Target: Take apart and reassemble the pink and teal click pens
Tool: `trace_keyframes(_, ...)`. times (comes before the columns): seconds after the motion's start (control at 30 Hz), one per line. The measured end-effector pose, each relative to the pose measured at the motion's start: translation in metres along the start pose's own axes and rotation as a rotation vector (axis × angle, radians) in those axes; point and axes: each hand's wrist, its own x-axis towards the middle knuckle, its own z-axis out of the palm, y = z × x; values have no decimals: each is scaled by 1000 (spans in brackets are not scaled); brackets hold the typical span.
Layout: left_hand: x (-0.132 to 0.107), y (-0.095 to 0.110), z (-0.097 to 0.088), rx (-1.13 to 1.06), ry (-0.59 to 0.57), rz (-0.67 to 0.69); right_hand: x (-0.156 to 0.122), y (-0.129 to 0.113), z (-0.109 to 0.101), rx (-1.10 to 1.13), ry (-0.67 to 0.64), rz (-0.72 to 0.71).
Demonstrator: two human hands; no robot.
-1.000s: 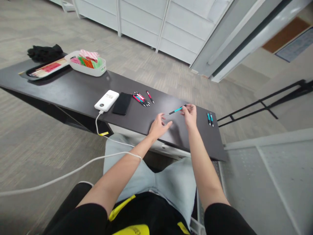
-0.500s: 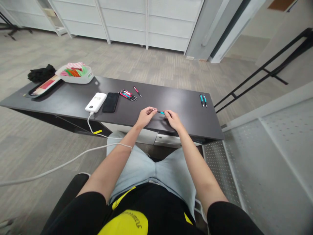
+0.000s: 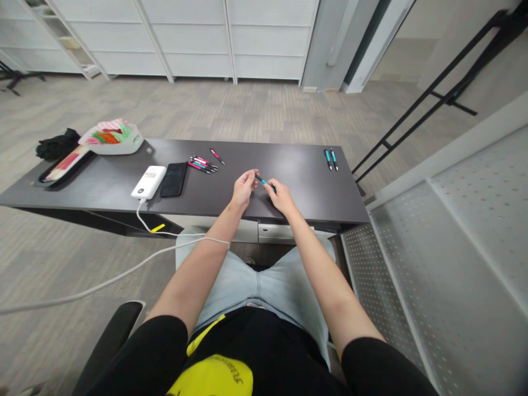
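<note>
Both my hands meet over the middle of the dark table (image 3: 103, 190), near its front edge. My left hand (image 3: 244, 188) pinches one end of a teal pen (image 3: 264, 181), and my right hand (image 3: 281, 197) grips the other end. Only a short stretch of the pen shows between the fingers. A bunch of several pink and teal pens (image 3: 202, 163) lies to the left, with one pink pen (image 3: 217, 156) apart from it. Two teal pens (image 3: 330, 158) lie side by side at the table's far right.
A white power bank (image 3: 149, 182) with a cable running off the table and a black phone (image 3: 174, 179) lie left of the pens. At the far left stand a white basket of coloured items (image 3: 111, 136), a tray (image 3: 61, 166) and a black cloth (image 3: 55, 145).
My right hand brought the teal pen down and closer, and my left hand, open a second ago, closed on its other end. The view has swung, so the table sits level now.
</note>
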Motion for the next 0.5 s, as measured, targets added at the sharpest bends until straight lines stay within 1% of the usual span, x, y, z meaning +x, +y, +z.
trace_keyframes(0.17,0,-5,4,-112,22,-15,-3,-1,1,-106,2,-22)
trace_keyframes(0.3,-1,-5,4,-94,36,-23,-4,-3,1,-175,-11,-27)
trace_keyframes(0.43,-2,1,0,-104,2,-55,-2,-4,0,-210,7,-32)
trace_keyframes(0.5,-1,4,-4,-87,-16,-36,0,-4,0,-226,14,-35)
